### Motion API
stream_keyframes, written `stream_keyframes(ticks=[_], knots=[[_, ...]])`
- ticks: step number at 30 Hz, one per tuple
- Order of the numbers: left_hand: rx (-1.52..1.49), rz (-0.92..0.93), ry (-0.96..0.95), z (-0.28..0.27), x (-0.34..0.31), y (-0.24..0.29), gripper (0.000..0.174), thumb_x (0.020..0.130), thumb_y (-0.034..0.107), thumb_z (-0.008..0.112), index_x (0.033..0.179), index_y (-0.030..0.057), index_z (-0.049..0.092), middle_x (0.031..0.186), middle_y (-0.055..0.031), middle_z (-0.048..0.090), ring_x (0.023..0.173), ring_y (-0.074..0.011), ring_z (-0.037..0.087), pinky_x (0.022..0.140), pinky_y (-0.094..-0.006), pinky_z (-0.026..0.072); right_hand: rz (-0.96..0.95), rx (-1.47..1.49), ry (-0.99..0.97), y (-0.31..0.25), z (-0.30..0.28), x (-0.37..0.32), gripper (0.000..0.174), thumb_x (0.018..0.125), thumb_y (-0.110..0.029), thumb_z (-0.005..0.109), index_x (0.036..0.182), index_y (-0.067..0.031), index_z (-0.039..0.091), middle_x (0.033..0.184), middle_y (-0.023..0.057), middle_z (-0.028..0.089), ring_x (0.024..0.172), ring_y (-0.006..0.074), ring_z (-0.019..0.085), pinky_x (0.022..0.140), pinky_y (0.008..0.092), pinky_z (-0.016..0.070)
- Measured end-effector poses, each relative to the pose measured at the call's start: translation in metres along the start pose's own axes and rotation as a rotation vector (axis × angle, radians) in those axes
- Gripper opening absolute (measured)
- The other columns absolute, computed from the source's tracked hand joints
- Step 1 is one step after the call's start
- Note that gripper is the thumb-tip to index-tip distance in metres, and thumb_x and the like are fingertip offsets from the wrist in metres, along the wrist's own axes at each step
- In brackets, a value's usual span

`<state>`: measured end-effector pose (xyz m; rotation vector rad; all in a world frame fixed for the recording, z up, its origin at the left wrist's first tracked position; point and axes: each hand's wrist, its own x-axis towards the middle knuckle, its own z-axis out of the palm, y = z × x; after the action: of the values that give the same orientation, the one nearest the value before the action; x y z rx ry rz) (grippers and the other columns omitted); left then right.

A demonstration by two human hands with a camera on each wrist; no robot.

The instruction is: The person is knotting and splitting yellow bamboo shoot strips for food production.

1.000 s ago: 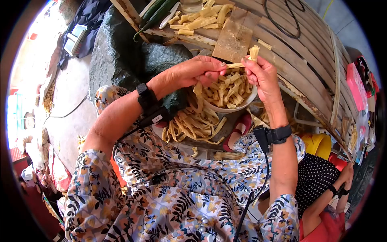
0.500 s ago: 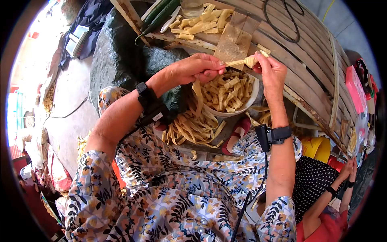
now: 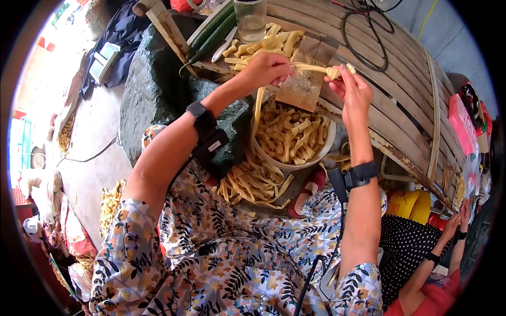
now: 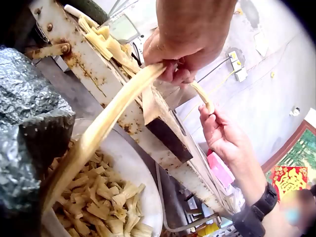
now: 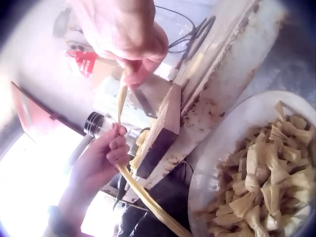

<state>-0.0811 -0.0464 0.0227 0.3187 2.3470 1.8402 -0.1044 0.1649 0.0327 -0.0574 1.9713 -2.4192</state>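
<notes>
Your left hand (image 3: 269,70) and right hand (image 3: 352,88) are both raised at the edge of the slatted bench (image 3: 416,79), spaced apart. Left grip: narrow, fingers curled round a pale yellow strip (image 3: 311,67). Right grip: narrow, thumb and fingertips pinching the knotted end of the same strip. Between your hands the strip spans nearly level, passing above the wooden block (image 3: 300,87). From the left grip its long tail hangs along the left side of the white bowl (image 3: 333,138); you cannot tell where this tail ends.

The bowl sits below your hands, next to the bench, and contains many short knotted pieces (image 3: 295,131). Loose long strips (image 3: 253,184) lie in a heap near the bowl, on the side toward you. The block projects over the bench edge, just beyond the bowl.

On the bench, cut pieces (image 3: 287,42) lie beside a clear container (image 3: 251,23); cucumbers (image 3: 216,34) lie to its left. A black cable (image 3: 345,34) is looped farther right. Dark plastic sheeting (image 3: 150,100) stands left of the bowl.
</notes>
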Motion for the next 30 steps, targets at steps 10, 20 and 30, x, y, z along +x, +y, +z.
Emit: stream_keyframes(ticks=[10, 20, 30], knots=[[0.113, 0.038, 0.218, 0.005, 0.039, -0.016, 0.021, 0.085, 0.018, 0.055, 0.079, -0.0003, 0.063, 0.059, 0.004, 0.047, 0.052, -0.0027, 0.039, 0.047, -0.0178, 0.0315, -0.037, 0.101, 0.13, 0.02, 0.005, 0.024, 0.023, 0.085, -0.016, 0.057, 0.084, 0.0065, 0.06, 0.077, 0.0114, 0.063, 0.063, 0.0176, 0.063, 0.054, 0.0206, 0.0507], [0.39, 0.172, 0.384, 0.005, 0.041, -0.04, 0.02, 0.082, 0.023, 0.058, 0.079, 0.0037, 0.064, 0.058, 0.0011, 0.05, 0.053, -0.0057, 0.044, 0.048, -0.0228, 0.0368, 0.0, -0.191, 0.259, 0.05, -0.012, 0.034, 0.023, 0.084, -0.016, 0.058, 0.08, 0.006, 0.062, 0.067, 0.0069, 0.061, 0.054, 0.0127, 0.059, 0.045, 0.0214, 0.0435], [-0.3, -0.18, -0.117, 0.012, -0.041, 0.016, 0.037, 0.092, 0.033, 0.042, 0.097, 0.0009, 0.06, 0.067, 0.0055, 0.043, 0.058, -0.0038, 0.037, 0.053, -0.0166, 0.0305, 0.176, -0.518, -0.195, -0.002, -0.018, -0.046, 0.033, 0.083, -0.029, 0.061, 0.077, 0.0034, 0.062, 0.057, 0.0047, 0.057, 0.044, 0.0062, 0.049, 0.041, 0.02, 0.038]])
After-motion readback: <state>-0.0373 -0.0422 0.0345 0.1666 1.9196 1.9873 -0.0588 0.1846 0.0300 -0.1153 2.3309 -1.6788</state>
